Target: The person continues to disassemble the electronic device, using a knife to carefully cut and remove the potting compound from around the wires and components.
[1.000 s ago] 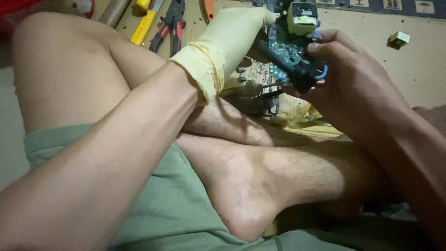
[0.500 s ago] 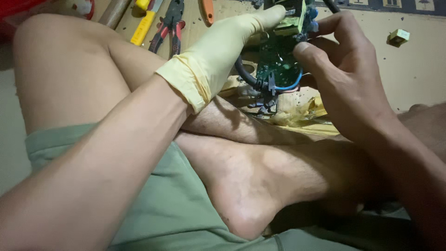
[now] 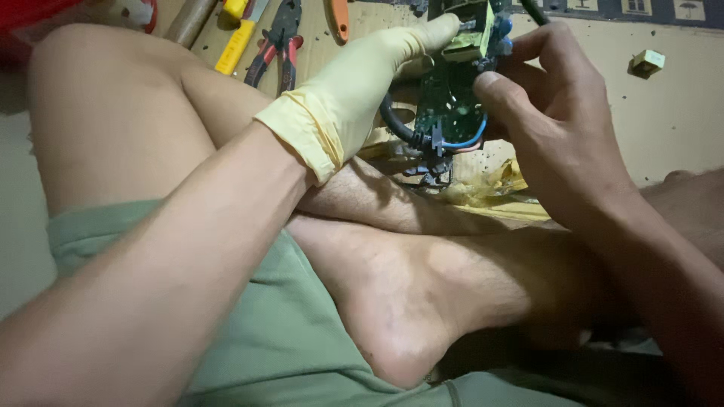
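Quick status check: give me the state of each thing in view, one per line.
circuit board: lifted, upright, held by both hands
left hand: gloved, gripping the board's left edge
right hand: bare, fingers on the board's right side
blue wire: attached, looped at the board's lower edge
pliers: lying on the floor, untouched
small yellow block: loose on the floor

**Floor and what lies on it**

A sheet of brown cardboard (image 3: 317,34) is spread over the floor (image 3: 679,113). On the cardboard are seen red-handled pliers (image 3: 275,41), a yellow-handled tool (image 3: 235,45), an orange-handled tool (image 3: 340,19) and a wooden handle (image 3: 188,21). A small pale block (image 3: 648,61) is set apart on the bare floor, and a crumpled yellow wrapper (image 3: 494,188) lies near the crossed legs.
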